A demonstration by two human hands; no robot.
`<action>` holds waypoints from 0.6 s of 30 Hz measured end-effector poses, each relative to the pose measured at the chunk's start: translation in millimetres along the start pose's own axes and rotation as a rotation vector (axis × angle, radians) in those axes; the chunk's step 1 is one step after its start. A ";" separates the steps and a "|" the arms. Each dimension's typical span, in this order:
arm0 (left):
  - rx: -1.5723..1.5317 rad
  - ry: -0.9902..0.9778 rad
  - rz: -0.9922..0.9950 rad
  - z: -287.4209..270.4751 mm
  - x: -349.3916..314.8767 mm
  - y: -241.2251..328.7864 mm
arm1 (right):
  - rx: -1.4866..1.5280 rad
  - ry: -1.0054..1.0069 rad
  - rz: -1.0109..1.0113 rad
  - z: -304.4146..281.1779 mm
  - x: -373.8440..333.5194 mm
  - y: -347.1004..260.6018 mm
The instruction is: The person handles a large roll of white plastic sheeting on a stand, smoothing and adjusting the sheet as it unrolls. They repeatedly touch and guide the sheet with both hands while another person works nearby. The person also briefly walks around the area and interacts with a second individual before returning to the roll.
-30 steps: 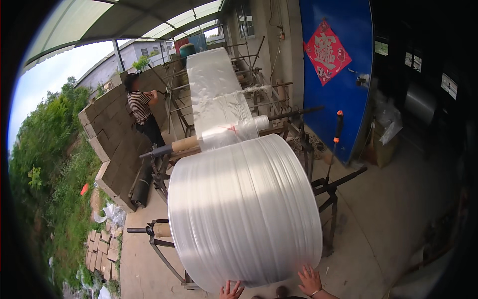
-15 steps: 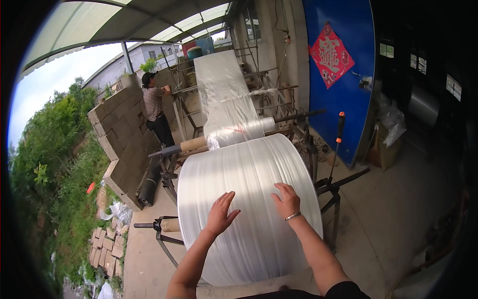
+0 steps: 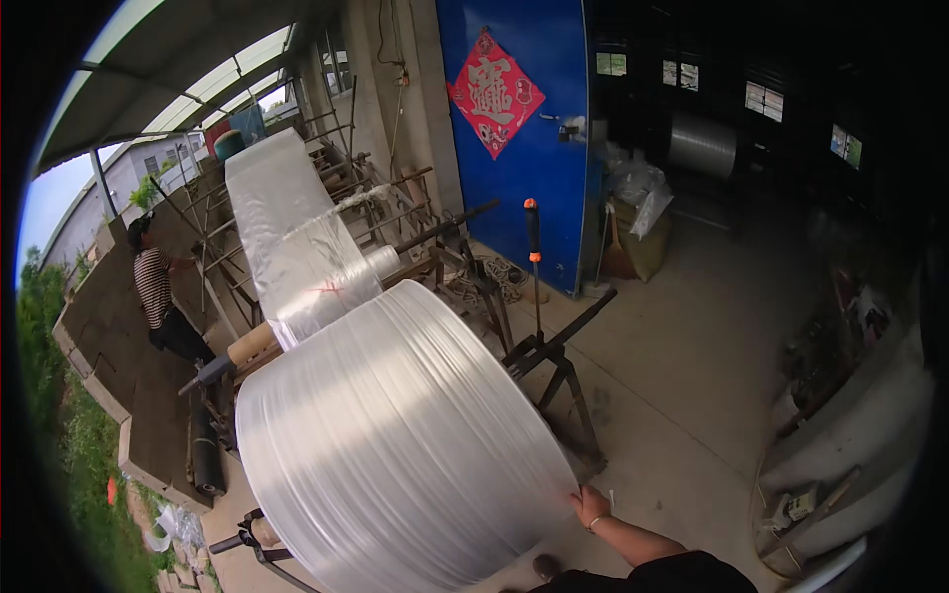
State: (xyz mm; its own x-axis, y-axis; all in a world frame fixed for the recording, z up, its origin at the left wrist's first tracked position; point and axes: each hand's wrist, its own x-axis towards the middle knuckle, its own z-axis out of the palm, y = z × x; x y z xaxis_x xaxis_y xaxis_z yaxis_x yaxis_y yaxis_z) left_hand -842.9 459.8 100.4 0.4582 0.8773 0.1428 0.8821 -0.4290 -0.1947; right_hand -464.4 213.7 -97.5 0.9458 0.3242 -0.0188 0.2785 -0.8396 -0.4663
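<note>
A large roll of whitish, clear plastic film [image 3: 395, 435] lies sideways on a metal stand in front of me. My right hand [image 3: 591, 506] is at the roll's near right edge, its fingers bent against the rim and partly hidden there. A bracelet circles that wrist. My left hand is out of view. Beyond the big roll, a smaller film roll [image 3: 381, 263] sits on a shaft, and a wide film sheet [image 3: 282, 193] stretches away from it over the frame.
An orange-and-black-handled screwdriver [image 3: 533, 229] stands upright by the stand's right arm [image 3: 563, 336]. A blue door [image 3: 514, 178] with a red diamond poster is behind it. At far left, a person [image 3: 156, 287] in a striped shirt stands by a block wall [image 3: 109, 346].
My view has swung right. Both hands were above the roll's face; the left has gone out of view, and the right has come down to the roll's right edge.
</note>
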 end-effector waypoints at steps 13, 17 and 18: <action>-0.959 0.544 0.095 12.3 253.0 -1.4 | 0.554 0.524 -0.889 -161.7 113.4 -325.0; -0.715 0.432 0.509 -114.2 333.1 85.2 | 0.364 0.266 -1.033 -158.1 155.2 -461.3; -0.708 0.378 0.580 -123.0 351.4 95.3 | 0.241 0.234 -0.965 -161.9 168.2 -464.5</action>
State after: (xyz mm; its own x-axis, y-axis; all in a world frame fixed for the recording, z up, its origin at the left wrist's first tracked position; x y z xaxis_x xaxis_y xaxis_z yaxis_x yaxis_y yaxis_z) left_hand -584.4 700.7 251.4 0.7361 0.4175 0.5328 0.3156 -0.9080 0.2754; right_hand -407.6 587.8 259.2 0.3516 0.7011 0.6203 0.9225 -0.1469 -0.3569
